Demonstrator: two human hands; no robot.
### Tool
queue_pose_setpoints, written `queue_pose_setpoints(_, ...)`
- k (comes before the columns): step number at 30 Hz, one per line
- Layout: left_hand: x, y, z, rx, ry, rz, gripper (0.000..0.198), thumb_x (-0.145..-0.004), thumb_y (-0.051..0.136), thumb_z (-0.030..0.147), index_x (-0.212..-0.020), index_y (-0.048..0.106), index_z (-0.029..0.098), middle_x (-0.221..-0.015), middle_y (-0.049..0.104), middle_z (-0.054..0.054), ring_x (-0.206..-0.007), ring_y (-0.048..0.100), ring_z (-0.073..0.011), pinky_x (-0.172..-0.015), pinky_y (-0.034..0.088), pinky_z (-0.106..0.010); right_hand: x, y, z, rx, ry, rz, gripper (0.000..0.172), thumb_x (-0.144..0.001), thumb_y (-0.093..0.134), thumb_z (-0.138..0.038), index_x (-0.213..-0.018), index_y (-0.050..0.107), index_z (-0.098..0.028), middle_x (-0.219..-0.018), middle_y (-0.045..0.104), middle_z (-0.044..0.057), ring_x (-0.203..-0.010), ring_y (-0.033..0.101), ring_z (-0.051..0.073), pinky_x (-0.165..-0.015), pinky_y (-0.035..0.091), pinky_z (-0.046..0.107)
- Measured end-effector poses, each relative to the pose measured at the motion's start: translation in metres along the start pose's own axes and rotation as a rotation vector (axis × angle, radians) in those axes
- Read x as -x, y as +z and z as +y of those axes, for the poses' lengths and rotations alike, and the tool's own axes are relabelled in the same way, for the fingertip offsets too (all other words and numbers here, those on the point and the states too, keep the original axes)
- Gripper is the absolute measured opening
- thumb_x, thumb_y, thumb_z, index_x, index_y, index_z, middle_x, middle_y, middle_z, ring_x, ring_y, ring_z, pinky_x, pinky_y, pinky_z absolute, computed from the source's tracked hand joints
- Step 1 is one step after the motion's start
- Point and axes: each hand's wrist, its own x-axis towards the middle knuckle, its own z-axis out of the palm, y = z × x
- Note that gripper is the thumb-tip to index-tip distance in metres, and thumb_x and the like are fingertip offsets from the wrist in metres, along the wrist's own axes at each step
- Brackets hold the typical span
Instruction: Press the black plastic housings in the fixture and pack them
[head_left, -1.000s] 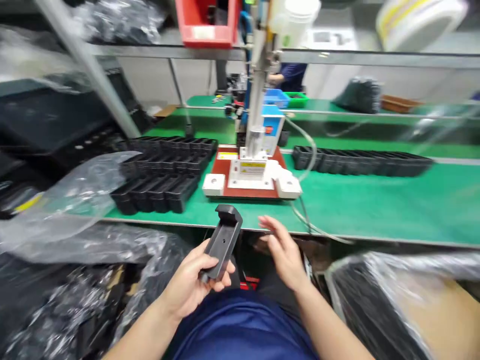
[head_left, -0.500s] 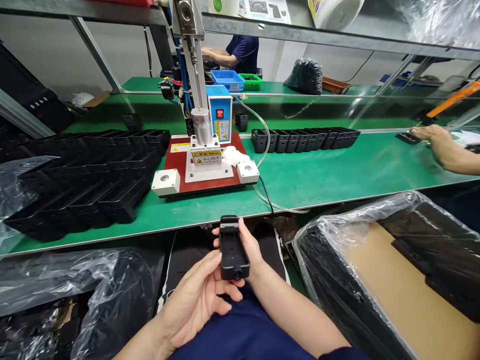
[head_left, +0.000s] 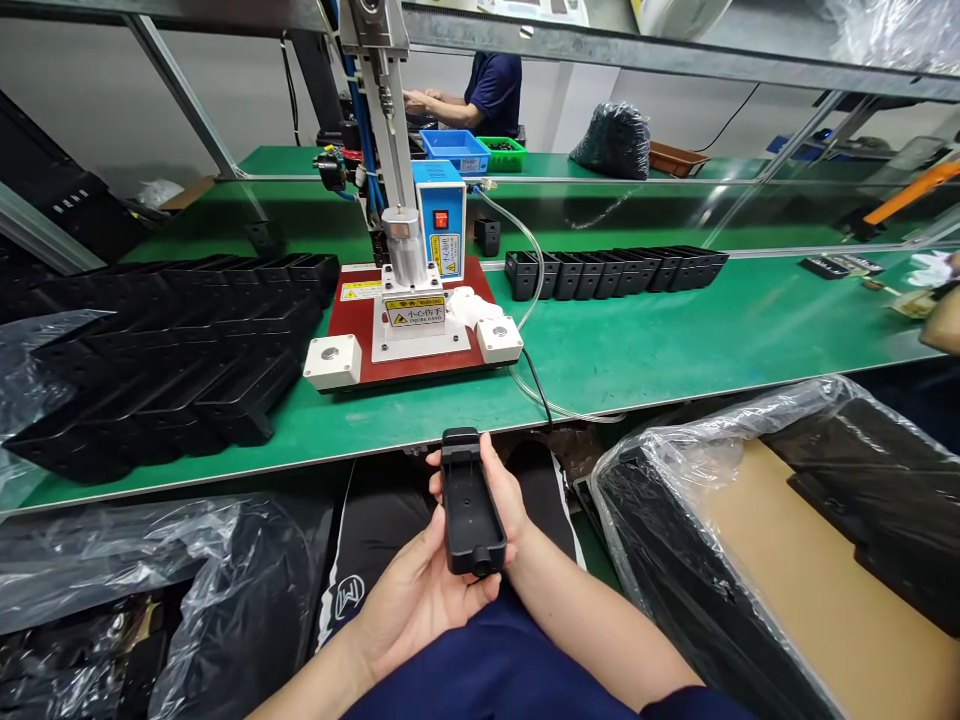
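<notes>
A black plastic housing (head_left: 474, 508), long and shallow with a raised clip-like part at its far end, is held over my lap in front of the bench edge. My right hand (head_left: 507, 495) grips it along the right side, with fingertips showing past the left edge. My left hand (head_left: 420, 598) cups the near end from below, its thumb against the left side and a finger under the bottom end. Beyond the housing stands a press machine (head_left: 409, 260) on a red base, with two white button boxes at its front corners.
Rows of black housings (head_left: 172, 370) cover the bench's left side. Another row (head_left: 611, 275) stands right of the press, near a clear hose (head_left: 536, 260). A plastic-lined box (head_left: 660, 520) is at my right, a plastic bag (head_left: 247, 590) at my left. A co-worker's hand (head_left: 943, 325) shows at far right.
My left hand has closed in under the housing's near end, its fingers less spread. The housing's near end has shifted slightly toward me. The co-worker's hand at right has drawn back.
</notes>
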Motion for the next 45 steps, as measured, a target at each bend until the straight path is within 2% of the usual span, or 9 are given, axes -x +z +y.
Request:
queue_pose_setpoints(5,-0.002,-0.006,-0.005,-0.107,0.131,0.086,0.035,-0.08,0.069,0.042,-0.104,0.068,0.017,-0.1,0.07,-0.009,-0.089,0.066,-0.018,-0.079,0.052,-0.027,0.003,0.006,0.0,0.002,-0.131,0.054,0.057,-0.089,0.046,-0.065,-0.102,0.069,-0.014,-0.093,0.07,0.011,-0.076,0.062,0.017,-0.065,0.051,0.027)
queue_pose_setpoints(8,-0.006,-0.008,-0.007,-0.33,0.299,0.165,0.035,-0.077,0.072,0.036,-0.109,0.064,0.021,-0.109,0.067,-0.006,-0.099,0.063,-0.0184,-0.09,0.048,-0.03,0.004,0.008,-0.003,0.007,-0.256,0.041,0.052,-0.084,0.054,-0.065,-0.108,0.065,-0.02,-0.109,0.067,0.008,-0.099,0.06,0.022,-0.087,0.048,0.036)
queue_pose_setpoints(10,-0.01,-0.01,-0.007,-0.453,0.352,0.207,0.044,-0.073,0.076,0.036,-0.111,0.061,0.021,-0.116,0.065,-0.007,-0.108,0.059,-0.0199,-0.097,0.044,-0.031,0.004,0.007,-0.005,0.023,-0.263,0.003,0.056,-0.083,0.054,-0.067,-0.113,0.062,-0.021,-0.112,0.065,0.008,-0.103,0.059,0.024,-0.093,0.045,0.04)
queue_pose_setpoints(16,-0.015,-0.021,-0.007,-0.647,0.35,0.276,0.057,-0.07,0.077,0.043,-0.116,0.053,0.018,-0.116,0.064,-0.012,-0.105,0.06,-0.0228,-0.085,0.048,-0.03,0.006,0.004,-0.005,0.039,-0.248,-0.003,0.056,-0.082,0.055,-0.068,-0.113,0.06,-0.021,-0.114,0.065,0.01,-0.102,0.061,0.027,-0.089,0.045,0.043)
queue_pose_setpoints(23,-0.013,-0.028,-0.007,-0.815,0.381,0.267,0.048,-0.074,0.074,0.043,-0.111,0.057,0.018,-0.109,0.066,-0.01,-0.1,0.061,-0.0202,-0.089,0.046,-0.03,0.007,0.004,-0.005,0.031,-0.23,-0.006,0.053,-0.082,0.057,-0.065,-0.112,0.061,-0.021,-0.114,0.066,0.01,-0.1,0.062,0.028,-0.092,0.043,0.046)
queue_pose_setpoints(31,-0.014,-0.028,-0.005,-0.983,0.384,0.321,0.049,-0.075,0.073,0.041,-0.113,0.051,0.019,-0.106,0.062,-0.01,-0.099,0.057,-0.0194,-0.074,0.047,-0.025,0.012,0.002,-0.009,0.017,-0.21,-0.072,0.051,-0.087,0.053,-0.063,-0.117,0.059,-0.022,-0.118,0.064,0.01,-0.105,0.061,0.026,-0.093,0.044,0.043)
queue_pose_setpoints(34,-0.014,-0.03,-0.006,-1.056,0.378,0.371,0.055,-0.074,0.073,0.041,-0.118,0.047,0.021,-0.111,0.059,-0.008,-0.074,0.057,-0.0118,-0.058,0.044,-0.022,0.015,0.002,-0.011,0.039,-0.217,-0.105,0.054,-0.088,0.05,-0.064,-0.118,0.058,-0.021,-0.117,0.064,0.012,-0.107,0.061,0.027,-0.091,0.046,0.043)
queue_pose_setpoints(37,-0.013,-0.033,-0.008,-1.146,0.373,0.45,0.061,-0.072,0.073,0.044,-0.122,0.045,0.022,-0.105,0.058,-0.005,-0.051,0.047,-0.004,-0.047,0.037,-0.021,0.017,0.002,-0.012,0.069,-0.231,-0.144,0.055,-0.089,0.047,-0.065,-0.116,0.06,-0.019,-0.113,0.066,0.013,-0.108,0.06,0.028,-0.09,0.047,0.042)
queue_pose_setpoints(45,-0.015,-0.038,-0.007,-1.417,0.543,0.514,0.057,-0.073,0.072,0.041,-0.121,0.048,0.022,-0.105,0.058,-0.005,-0.072,0.058,-0.0133,-0.059,0.05,-0.027,0.017,-0.004,-0.01,0.071,-0.269,-0.225,0.052,-0.093,0.041,-0.061,-0.114,0.063,-0.018,-0.111,0.067,0.012,-0.107,0.061,0.027,-0.088,0.048,0.04)
